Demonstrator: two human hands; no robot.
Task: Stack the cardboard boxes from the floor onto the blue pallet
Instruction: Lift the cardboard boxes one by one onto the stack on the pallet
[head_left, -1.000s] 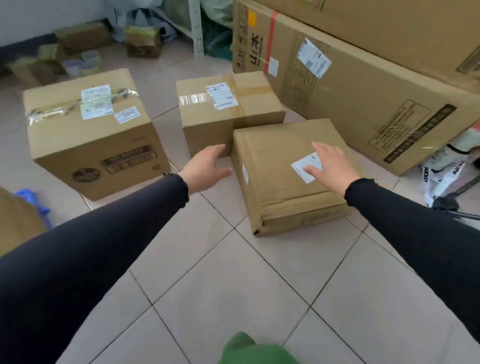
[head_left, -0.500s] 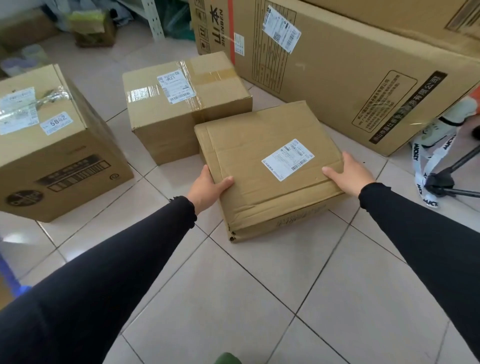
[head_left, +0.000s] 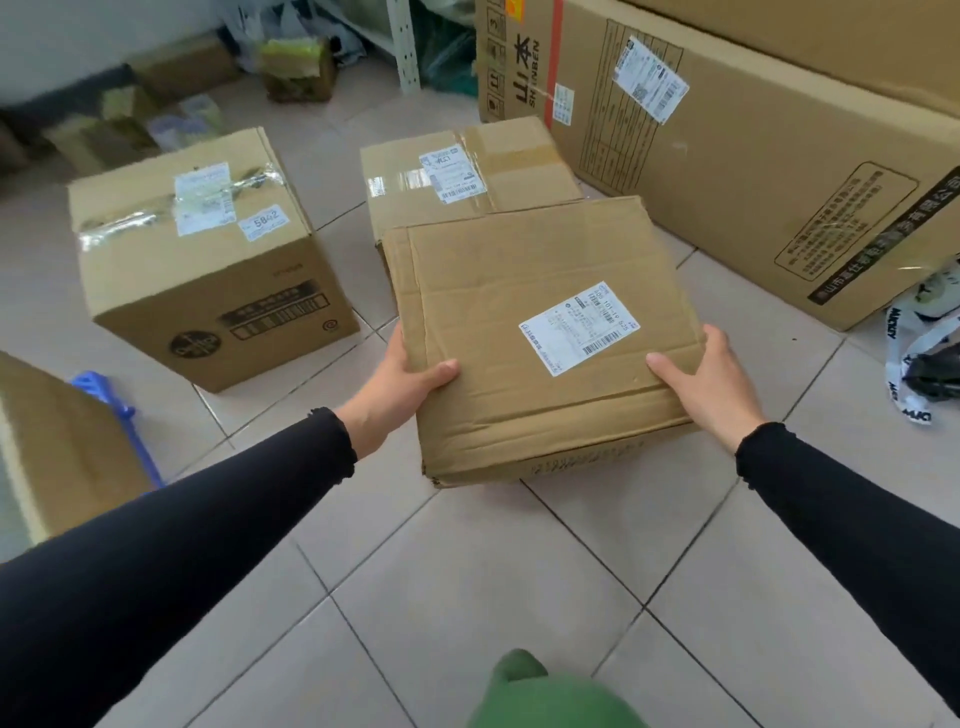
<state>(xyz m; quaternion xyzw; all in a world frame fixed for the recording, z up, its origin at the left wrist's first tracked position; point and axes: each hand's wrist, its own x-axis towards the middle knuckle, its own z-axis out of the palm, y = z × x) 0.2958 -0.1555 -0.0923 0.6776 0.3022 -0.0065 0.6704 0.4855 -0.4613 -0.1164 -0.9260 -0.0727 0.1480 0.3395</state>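
Note:
I hold a flat cardboard box (head_left: 524, 317) with a white shipping label, lifted off the tiled floor. My left hand (head_left: 400, 387) grips its left edge and my right hand (head_left: 709, 382) grips its right edge, thumbs on top. Behind it a second taped box (head_left: 498, 161) rests on the floor. A taller box (head_left: 208, 275) with a "5842" sticker stands to the left. A corner of the blue pallet (head_left: 117, 410) shows at the far left, with a cardboard box (head_left: 57, 452) on it.
A very large carton (head_left: 753, 156) lies along the right. A black-and-white strap and a dark object (head_left: 919, 358) lie at the right edge. Small boxes and bags (head_left: 296, 67) clutter the back wall. A green shoe tip (head_left: 524, 686) shows at the bottom.
My hands went from reaching over the flat box to gripping its two sides. The box has since come up off the floor toward me.

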